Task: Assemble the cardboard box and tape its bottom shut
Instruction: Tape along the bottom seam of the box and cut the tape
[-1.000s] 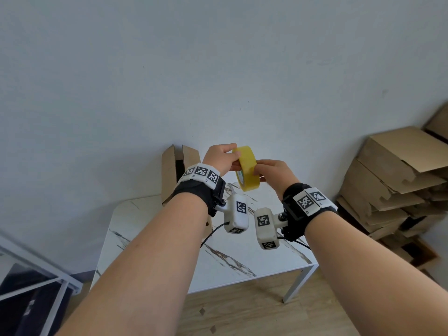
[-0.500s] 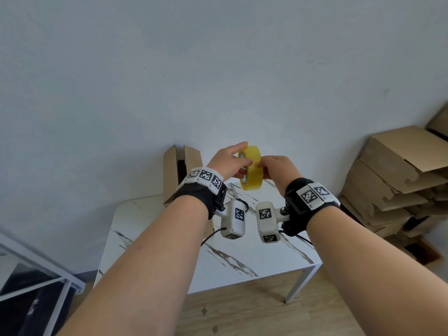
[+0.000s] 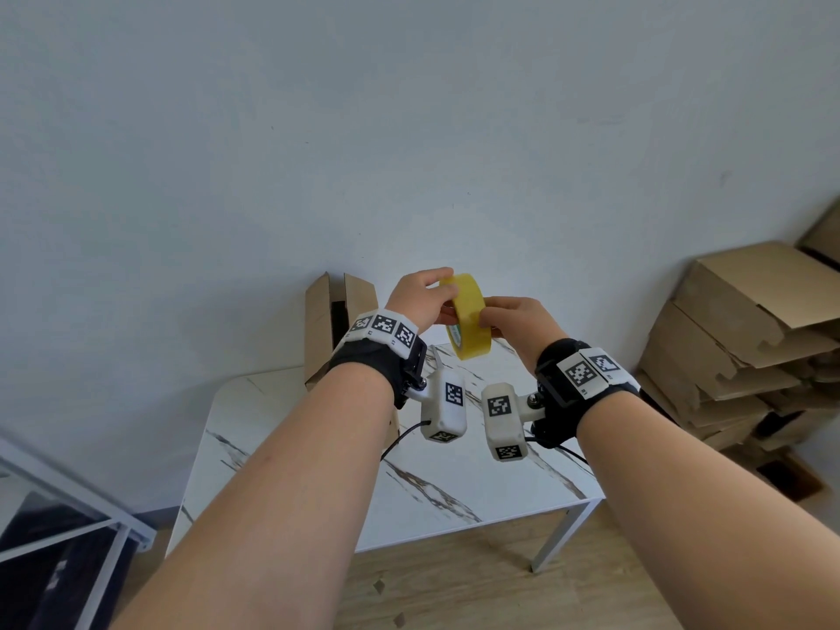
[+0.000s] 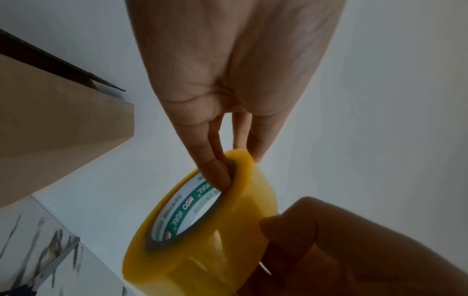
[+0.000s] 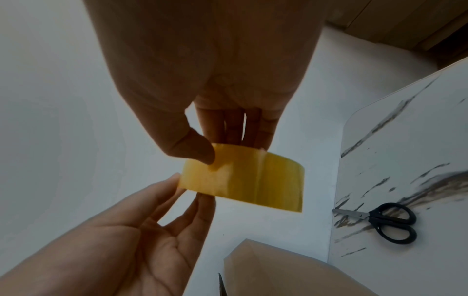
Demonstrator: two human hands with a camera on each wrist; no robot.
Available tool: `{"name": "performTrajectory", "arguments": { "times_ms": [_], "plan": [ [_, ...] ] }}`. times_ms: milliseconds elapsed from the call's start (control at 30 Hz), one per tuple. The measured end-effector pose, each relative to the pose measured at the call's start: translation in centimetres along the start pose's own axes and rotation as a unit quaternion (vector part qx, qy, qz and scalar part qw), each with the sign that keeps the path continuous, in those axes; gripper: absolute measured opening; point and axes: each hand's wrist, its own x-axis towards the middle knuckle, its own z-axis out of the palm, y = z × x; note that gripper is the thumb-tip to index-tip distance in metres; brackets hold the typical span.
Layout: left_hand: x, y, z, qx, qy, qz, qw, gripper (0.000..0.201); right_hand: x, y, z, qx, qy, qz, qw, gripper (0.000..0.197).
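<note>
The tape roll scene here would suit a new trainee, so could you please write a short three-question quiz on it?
1. True or false: the tape roll lies flat on the table.
2. Which hand has fingers hooked through the roll's core: A) left hand, B) right hand?
3. Fill in: on the table, the cutting tool with black handles is the ____.

Key
1. False; both hands hold it in the air.
2. A.
3. scissors.
</note>
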Motion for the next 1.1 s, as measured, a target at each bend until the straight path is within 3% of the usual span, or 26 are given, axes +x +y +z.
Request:
{"name": "performTrajectory", "arguments": {
  "times_ms": [433, 667, 1100],
  "plan": [
    [-1.0, -0.4, 0.0, 0.075, -0.022, 0.005, 0.997, 0.050, 0.7, 0.5, 0.3, 0.036, 0.026, 0.033, 0.998, 0.016],
    [-1.1, -0.5, 0.2, 0.047, -0.022, 0.017, 0.998, 0.041, 0.1, 0.1, 0.4, 0.015, 0.014, 0.017, 1.000, 0.018],
    [-0.2, -0.4, 0.6, -0.029, 0.014, -0.021, 0.999, 0.037, -0.1, -0.2, 0.3, 0.036, 0.014, 0.020, 0.999, 0.024]
  ]
}}
